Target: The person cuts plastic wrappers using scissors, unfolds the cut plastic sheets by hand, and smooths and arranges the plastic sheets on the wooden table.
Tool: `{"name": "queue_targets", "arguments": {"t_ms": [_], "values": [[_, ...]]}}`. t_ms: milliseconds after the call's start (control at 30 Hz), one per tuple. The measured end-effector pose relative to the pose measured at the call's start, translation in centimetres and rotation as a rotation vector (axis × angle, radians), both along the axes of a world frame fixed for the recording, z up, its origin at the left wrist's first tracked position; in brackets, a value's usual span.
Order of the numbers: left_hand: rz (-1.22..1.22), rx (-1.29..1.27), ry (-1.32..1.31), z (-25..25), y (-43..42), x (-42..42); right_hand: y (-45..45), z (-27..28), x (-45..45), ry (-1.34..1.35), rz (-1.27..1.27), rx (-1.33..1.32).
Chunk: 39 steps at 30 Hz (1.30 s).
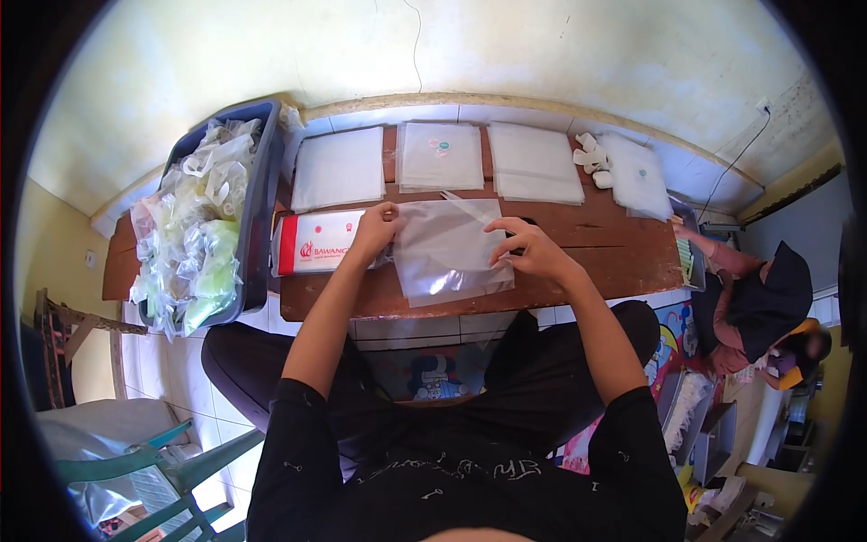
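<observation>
A clear plastic bag (452,257) lies flat on the brown wooden table in front of me. My left hand (372,233) is closed, with thumb and fingers pinched at the bag's upper left edge. Over the right side of the bag, my right hand (526,248) has its fingers curved and the thumb apart from them. A narrow whitish strip (465,209) lies slantwise across the bag's top, close to my right fingertips. Beneath my left wrist is a red and white printed pack (312,244) marked "BAWANG".
Stacks of clear bags (339,169) line the back of the wooden table (596,257), with white rolls (591,155) among them. A dark tub (262,181) heaped with filled bags stands left. At right, a person (768,289) reaches into a bin; another person sits beside them. A green chair (194,470) stands lower left.
</observation>
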<state>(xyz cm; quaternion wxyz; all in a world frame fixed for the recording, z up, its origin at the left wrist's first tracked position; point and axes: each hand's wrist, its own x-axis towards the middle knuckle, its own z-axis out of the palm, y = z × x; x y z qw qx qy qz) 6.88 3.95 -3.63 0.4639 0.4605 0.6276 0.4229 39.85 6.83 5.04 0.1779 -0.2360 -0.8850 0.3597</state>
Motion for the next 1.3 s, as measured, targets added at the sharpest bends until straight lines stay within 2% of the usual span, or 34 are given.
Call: {"name": "queue_targets", "arguments": {"t_ms": [67, 300, 433, 567, 633, 667, 733, 767, 833, 1100, 1200, 1267, 1300], "values": [[0.025, -0.047, -0.236, 0.7, -0.4, -0.1, 0.2, -0.2, 0.3, -0.038, 0.012, -0.021], [0.092, -0.14, -0.362, 0.5, 0.2, -0.6, 0.4, -1.2, 0.7, -0.179, 0.056, -0.095], [0.116, -0.077, -0.244, 0.9, -0.5, 0.4, 0.3, -0.5, 0.5, -0.215, 0.118, -0.208], [0.082, 0.01, -0.138, 0.3, -0.5, 0.6, 1.0, -0.6, 0.9, -0.123, 0.055, -0.118], [0.074, 0.023, -0.102, 0.2, -0.6, 0.7, 1.2, -0.1, 0.5, -0.094, -0.191, -0.231], [0.069, 0.035, -0.065, 0.2, -0.7, 0.7, 1.3, -0.2, 0.4, -0.094, -0.189, -0.231], [0.061, 0.056, -0.039, 0.2, -0.9, 0.7, 1.6, -1.1, 0.3, -0.106, -0.393, -0.051], [0.052, 0.077, -0.013, 0.1, -0.9, 0.7, 1.7, -1.7, 0.3, -0.106, -0.393, -0.052], [0.047, 0.088, -0.019, -0.2, -0.9, 0.6, 1.8, -2.3, 0.3, -0.097, -0.377, 0.161], [0.03, 0.135, -0.109, 0.2, -1.2, 0.7, 1.8, -3.3, -1.4, 0.012, -0.462, 0.214], [0.028, 0.155, -0.058, 2.1, -1.4, 1.4, 1.5, -2.0, -2.6, 0.06, -0.444, 0.238], [-0.071, 0.248, 0.128, 4.9, -1.6, 2.4, 1.0, -0.6, -3.9, 0.108, -0.414, 0.214], [-0.073, 0.247, 0.128, 6.3, -1.8, 3.0, 0.5, 0.1, -4.6, 0.164, -0.39, 0.235]]}}
